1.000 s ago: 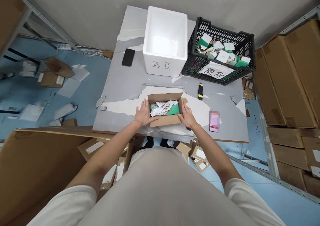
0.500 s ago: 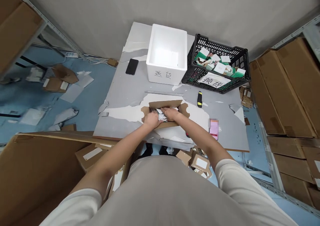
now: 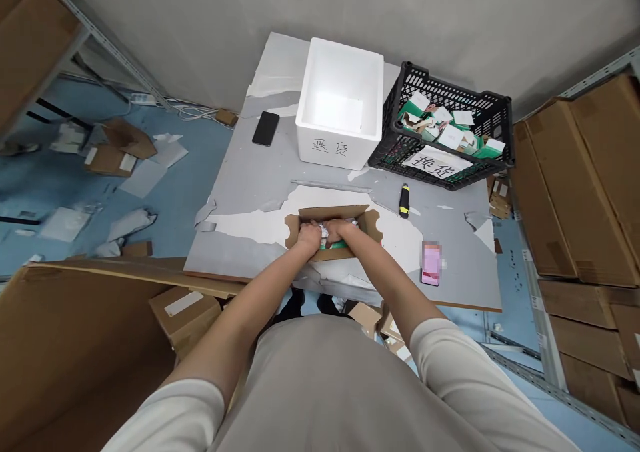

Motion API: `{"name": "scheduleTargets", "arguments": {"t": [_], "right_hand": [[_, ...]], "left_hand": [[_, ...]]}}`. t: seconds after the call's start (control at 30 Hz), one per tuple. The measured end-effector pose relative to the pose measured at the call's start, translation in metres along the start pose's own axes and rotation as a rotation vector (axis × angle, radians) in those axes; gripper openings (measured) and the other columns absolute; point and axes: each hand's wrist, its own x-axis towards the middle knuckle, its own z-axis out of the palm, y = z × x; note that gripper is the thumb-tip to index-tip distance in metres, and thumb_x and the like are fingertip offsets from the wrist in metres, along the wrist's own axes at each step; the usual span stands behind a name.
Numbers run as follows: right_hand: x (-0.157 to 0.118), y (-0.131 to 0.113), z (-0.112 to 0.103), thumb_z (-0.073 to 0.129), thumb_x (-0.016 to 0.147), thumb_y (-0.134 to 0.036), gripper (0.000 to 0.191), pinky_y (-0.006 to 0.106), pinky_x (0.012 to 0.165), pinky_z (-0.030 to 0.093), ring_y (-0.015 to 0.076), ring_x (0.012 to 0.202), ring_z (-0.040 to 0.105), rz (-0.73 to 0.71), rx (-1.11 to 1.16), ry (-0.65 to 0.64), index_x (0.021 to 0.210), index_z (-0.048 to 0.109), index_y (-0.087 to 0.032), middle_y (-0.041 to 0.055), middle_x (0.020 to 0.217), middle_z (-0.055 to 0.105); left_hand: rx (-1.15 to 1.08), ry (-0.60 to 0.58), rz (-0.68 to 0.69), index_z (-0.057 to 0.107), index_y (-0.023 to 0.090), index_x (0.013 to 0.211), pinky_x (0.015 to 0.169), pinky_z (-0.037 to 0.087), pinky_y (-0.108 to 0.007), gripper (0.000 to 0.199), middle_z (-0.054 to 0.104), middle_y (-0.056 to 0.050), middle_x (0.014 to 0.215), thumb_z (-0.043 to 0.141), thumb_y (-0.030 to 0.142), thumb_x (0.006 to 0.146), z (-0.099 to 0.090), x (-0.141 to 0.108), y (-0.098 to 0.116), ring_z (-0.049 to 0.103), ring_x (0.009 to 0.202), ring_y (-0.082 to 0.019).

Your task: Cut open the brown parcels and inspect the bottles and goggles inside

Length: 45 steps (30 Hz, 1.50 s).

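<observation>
An open cardboard box (image 3: 373,224) stands near the table's front edge, its end flaps folded outward. Both hands reach down into it. My left hand (image 3: 310,235) is at the box's left half, fingers curled on crumpled white paper (image 3: 325,233). My right hand (image 3: 337,231) is beside it, fingers bent down against the same paper. Something green (image 3: 339,245) shows under the right hand, along the near inner wall. The fingertips of both hands are partly hidden in the box.
A white foam box (image 3: 340,147) and a black crate (image 3: 450,179) of green-and-white boxes stand at the table's back. A dark phone (image 3: 266,129) lies left, a black-yellow cutter (image 3: 404,201) and a lit phone (image 3: 431,263) right. A large carton (image 3: 90,319) stands front left.
Both hands have pressed deeper into the box, and less white paper shows. Green has come into sight beneath them. The camera view has shifted slightly.
</observation>
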Motion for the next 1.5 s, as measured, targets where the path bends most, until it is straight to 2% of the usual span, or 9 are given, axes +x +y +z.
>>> {"name": "scheduleTargets", "arguments": {"t": [0.17,0.3,0.5,0.77,0.93,1.1,1.27,1.4,1.5], "right_hand": [[-0.013,0.016,0.011,0.081,0.061,-0.04,0.072,0.033,0.095,0.048,0.0267,0.117,0.059,-0.097,0.133,0.117,0.126,0.056,-0.022,0.0101,0.131,0.06],[-0.026,0.009,0.016,0.078,0.067,-0.037,0.057,0.032,0.086,0.051,0.0287,0.106,0.065,-0.059,0.057,0.184,0.118,0.062,-0.017,0.0138,0.117,0.067],[-0.045,0.011,0.01,0.059,0.08,-0.017,0.038,0.03,0.08,0.05,0.0269,0.1,0.067,-0.051,0.053,0.234,0.117,0.062,-0.017,0.0136,0.111,0.07],[-0.078,0.018,0.002,0.053,0.082,-0.014,0.032,0.027,0.082,0.048,0.0237,0.1,0.065,-0.07,0.056,0.32,0.111,0.063,-0.017,0.0102,0.108,0.07],[-0.074,0.008,0.012,0.062,0.078,-0.019,0.035,0.029,0.087,0.049,0.0241,0.107,0.063,-0.085,0.046,0.256,0.113,0.066,-0.019,0.0122,0.133,0.056],[-0.059,0.007,0.011,0.059,0.078,-0.012,0.035,0.033,0.085,0.05,0.0282,0.103,0.065,-0.009,0.051,0.241,0.112,0.065,-0.016,0.0139,0.114,0.068],[-0.065,0.016,0.007,0.05,0.083,-0.009,0.035,0.035,0.089,0.047,0.0289,0.11,0.062,-0.005,0.058,0.321,0.116,0.06,-0.016,0.015,0.12,0.065],[-0.09,0.024,-0.002,0.058,0.083,-0.017,0.039,0.031,0.081,0.048,0.0256,0.101,0.065,-0.033,0.189,0.393,0.121,0.051,-0.018,0.0114,0.112,0.068],[-0.112,0.022,-0.018,0.066,0.079,-0.021,0.049,0.025,0.074,0.048,0.0175,0.081,0.069,-0.097,0.395,0.352,0.123,0.044,-0.02,0.0032,0.095,0.071]], "left_hand": [[0.016,0.019,-0.025,0.053,-0.001,0.121,0.092,0.043,-0.036,0.047,0.063,-0.027,0.112,0.061,0.012,0.077,-0.001,-0.001,-0.004,0.06,0.111,-0.032],[0.001,0.04,0.029,0.059,0.003,0.114,0.094,0.043,-0.034,0.051,0.067,-0.022,0.108,0.073,0.02,0.068,-0.002,-0.005,-0.01,0.062,0.107,-0.031],[-0.034,0.13,0.117,0.064,0.008,0.109,0.098,0.041,-0.035,0.036,0.067,-0.017,0.112,0.062,0.03,0.081,-0.009,-0.008,-0.01,0.06,0.11,-0.03],[-0.167,0.152,0.25,0.066,0.016,0.106,0.081,0.048,-0.026,0.032,0.071,-0.008,0.104,0.061,0.033,0.08,-0.025,-0.009,-0.02,0.066,0.098,-0.023],[-0.08,0.006,0.318,0.069,0.017,0.096,0.087,0.047,-0.023,0.036,0.07,-0.009,0.109,0.073,0.036,0.065,-0.018,0.001,-0.022,0.065,0.101,-0.023],[-0.039,0.005,0.263,0.068,0.015,0.101,0.087,0.047,-0.027,0.031,0.071,-0.012,0.104,0.066,0.023,0.071,-0.011,0.012,-0.018,0.066,0.1,-0.025],[-0.059,0.055,0.293,0.058,0.017,0.118,0.089,0.045,-0.03,0.044,0.068,-0.011,0.111,0.056,0.013,0.074,-0.019,0.008,-0.023,0.063,0.105,-0.026],[-0.255,0.123,0.401,0.048,0.02,0.127,0.085,0.046,-0.031,0.054,0.066,-0.007,0.114,0.059,0.022,0.075,-0.036,-0.005,-0.028,0.063,0.102,-0.024],[-0.506,0.049,0.466,0.059,0.015,0.109,0.076,0.048,-0.03,0.042,0.068,-0.006,0.098,0.064,0.034,0.072,-0.053,-0.018,-0.029,0.063,0.088,-0.022]]}}
